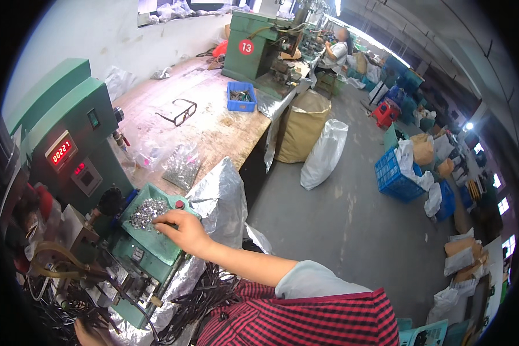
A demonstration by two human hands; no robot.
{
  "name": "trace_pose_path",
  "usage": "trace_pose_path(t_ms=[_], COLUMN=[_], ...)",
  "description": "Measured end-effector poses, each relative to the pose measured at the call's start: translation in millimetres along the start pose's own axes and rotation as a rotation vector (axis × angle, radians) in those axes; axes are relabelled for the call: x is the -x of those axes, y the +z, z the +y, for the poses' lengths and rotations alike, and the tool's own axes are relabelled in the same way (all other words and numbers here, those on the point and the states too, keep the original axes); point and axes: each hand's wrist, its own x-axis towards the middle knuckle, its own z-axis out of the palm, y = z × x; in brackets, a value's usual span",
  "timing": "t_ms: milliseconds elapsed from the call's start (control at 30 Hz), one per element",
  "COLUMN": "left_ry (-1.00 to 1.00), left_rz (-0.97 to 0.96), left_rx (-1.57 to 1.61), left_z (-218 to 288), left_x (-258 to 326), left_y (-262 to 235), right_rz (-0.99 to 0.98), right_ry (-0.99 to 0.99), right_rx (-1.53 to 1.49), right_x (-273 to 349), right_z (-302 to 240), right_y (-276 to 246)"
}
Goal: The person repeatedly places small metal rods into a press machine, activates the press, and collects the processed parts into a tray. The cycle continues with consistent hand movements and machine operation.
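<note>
My right hand (181, 229) reaches over a green tray (162, 249), its fingers pinched together at the edge of a heap of small shiny metal pieces (148, 212). Whatever sits between the fingertips is too small to make out. At the lower left edge, my left hand (89, 333) shows only in part beside a pile of thin dark strips (63, 311); its fingers are mostly hidden. The tray is part of a green machine (69, 132) with a lit red display. More thin dark strips (205, 297) lie in front of my body.
On the wooden bench are a spectacle frame (181, 112), a blue box of small parts (241, 97) and a clear bag of metal pieces (183, 166). Silver foil (220, 196) covers the near corner. Sacks (303, 127) and blue crates (401, 176) stand on the floor; a person (335, 55) sits farther off.
</note>
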Motion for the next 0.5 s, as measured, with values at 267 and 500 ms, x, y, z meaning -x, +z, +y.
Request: trace_pose_path(t_ms=[267, 500], left_ry=[-0.055, -0.071], left_rz=[0.063, 0.167], left_rx=[0.061, 0.174], left_z=[30, 42], left_x=[-51, -37], left_y=[-3, -7], right_rz=[-0.022, 0.143], right_ry=[0.027, -0.147], right_rx=[-0.012, 0.202], right_x=[-10, 21], right_z=[-25, -1], right_y=[24, -12])
